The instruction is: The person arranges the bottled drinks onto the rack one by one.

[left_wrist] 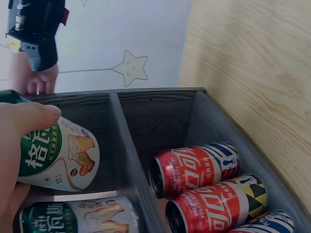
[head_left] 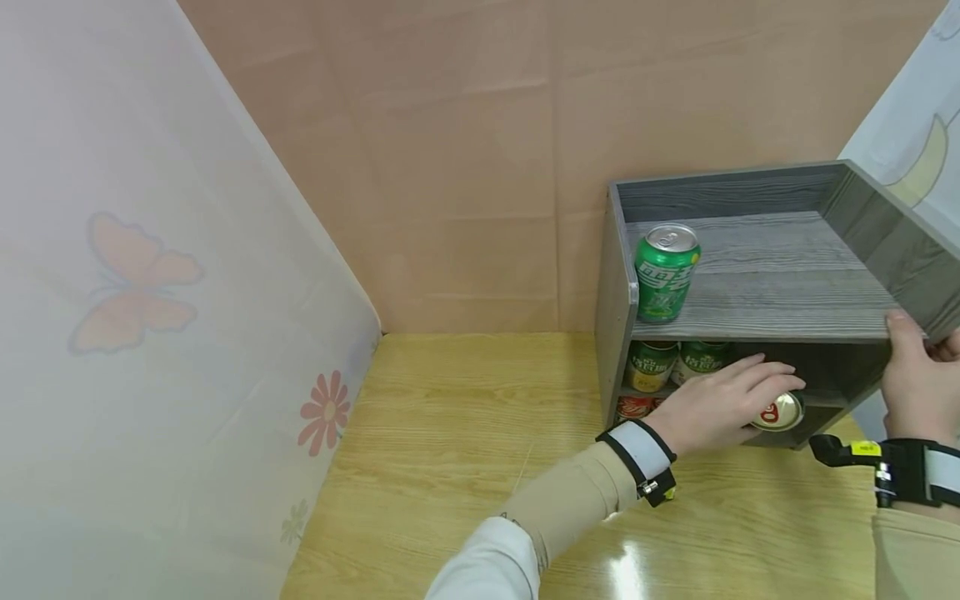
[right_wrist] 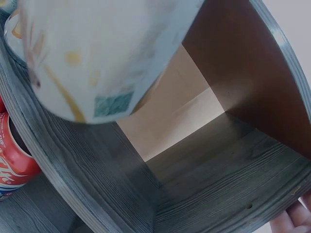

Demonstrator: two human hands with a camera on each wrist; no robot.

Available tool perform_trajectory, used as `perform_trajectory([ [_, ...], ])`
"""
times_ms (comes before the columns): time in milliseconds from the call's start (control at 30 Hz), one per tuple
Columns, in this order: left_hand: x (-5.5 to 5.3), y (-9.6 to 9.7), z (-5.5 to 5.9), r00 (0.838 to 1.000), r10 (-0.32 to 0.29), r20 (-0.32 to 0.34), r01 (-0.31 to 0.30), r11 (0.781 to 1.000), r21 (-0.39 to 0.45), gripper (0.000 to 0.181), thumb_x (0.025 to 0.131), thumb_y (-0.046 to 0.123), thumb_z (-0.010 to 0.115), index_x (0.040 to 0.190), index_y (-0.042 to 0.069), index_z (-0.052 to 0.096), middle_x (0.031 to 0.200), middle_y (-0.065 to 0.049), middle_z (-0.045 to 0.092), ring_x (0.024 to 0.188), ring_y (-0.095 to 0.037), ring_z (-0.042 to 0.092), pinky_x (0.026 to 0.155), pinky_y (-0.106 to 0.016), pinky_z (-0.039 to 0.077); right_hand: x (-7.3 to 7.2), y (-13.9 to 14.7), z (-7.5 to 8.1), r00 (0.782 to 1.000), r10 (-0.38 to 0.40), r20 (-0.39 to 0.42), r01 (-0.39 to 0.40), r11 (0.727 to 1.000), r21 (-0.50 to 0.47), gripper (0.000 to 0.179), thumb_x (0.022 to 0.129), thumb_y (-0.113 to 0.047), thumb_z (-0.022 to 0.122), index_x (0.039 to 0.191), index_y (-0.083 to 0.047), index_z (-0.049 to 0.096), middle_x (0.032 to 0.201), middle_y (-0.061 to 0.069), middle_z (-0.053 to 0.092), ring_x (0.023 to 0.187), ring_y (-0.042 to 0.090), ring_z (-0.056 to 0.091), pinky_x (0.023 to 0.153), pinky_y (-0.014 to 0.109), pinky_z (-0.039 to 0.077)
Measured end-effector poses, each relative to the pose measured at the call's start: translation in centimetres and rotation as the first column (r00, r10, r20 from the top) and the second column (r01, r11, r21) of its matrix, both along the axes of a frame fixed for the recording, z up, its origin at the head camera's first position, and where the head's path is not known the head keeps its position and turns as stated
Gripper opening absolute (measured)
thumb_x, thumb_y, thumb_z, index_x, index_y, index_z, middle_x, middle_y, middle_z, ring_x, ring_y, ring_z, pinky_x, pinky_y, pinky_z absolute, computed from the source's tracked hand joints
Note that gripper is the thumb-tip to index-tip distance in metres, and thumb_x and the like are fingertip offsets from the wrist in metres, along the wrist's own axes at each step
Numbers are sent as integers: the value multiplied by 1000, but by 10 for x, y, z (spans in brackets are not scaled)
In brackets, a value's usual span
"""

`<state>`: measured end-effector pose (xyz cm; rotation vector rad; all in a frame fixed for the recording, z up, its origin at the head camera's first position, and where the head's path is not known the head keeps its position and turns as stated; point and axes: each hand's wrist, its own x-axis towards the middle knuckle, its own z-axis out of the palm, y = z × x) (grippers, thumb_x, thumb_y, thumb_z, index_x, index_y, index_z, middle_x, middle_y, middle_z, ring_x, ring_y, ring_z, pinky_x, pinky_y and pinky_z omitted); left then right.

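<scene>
My left hand (head_left: 723, 404) grips a green-and-white can (left_wrist: 68, 150), its gold lid towards me in the head view. The can is tilted at the front of the grey wooden shelf's (head_left: 765, 275) middle compartment. Beside it in the left wrist view lies a similar can (left_wrist: 80, 217). In the right wrist view the held can hangs large and blurred before the compartment. My right hand (head_left: 921, 379) holds the shelf's right side panel near its front edge, thumb on the inner side and fingers outside.
A green soda can (head_left: 666, 273) stands on the shelf's top level at the left. Two green cans stand at the middle level's left, one a green can with a yellow band (head_left: 651, 367). Several red cola cans (left_wrist: 194, 167) lie in the lower compartment. The shelf stands on a wooden table (head_left: 450, 433).
</scene>
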<state>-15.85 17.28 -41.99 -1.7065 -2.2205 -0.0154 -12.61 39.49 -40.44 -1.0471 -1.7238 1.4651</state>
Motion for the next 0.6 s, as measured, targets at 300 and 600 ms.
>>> perform_trajectory([
  [300,-8,8,-12,998,50,-28,-50,999,19,67,98,33,67,155,11,38,157,-4,38,143,-15,36,109,-13,26,-3,1,-1,998,16,-59,-16,1000,4,31,100,-39,65,131,-37,63,117,-23,56,100,-8,47,89,16,32],
  [600,-11,12,-16,993,114,-15,-113,993,31,65,99,33,66,154,12,38,152,-2,42,132,-11,48,103,-13,35,-3,3,-5,999,16,-47,-15,1000,27,37,100,-41,64,136,-34,60,116,-23,52,100,-8,44,89,17,32],
])
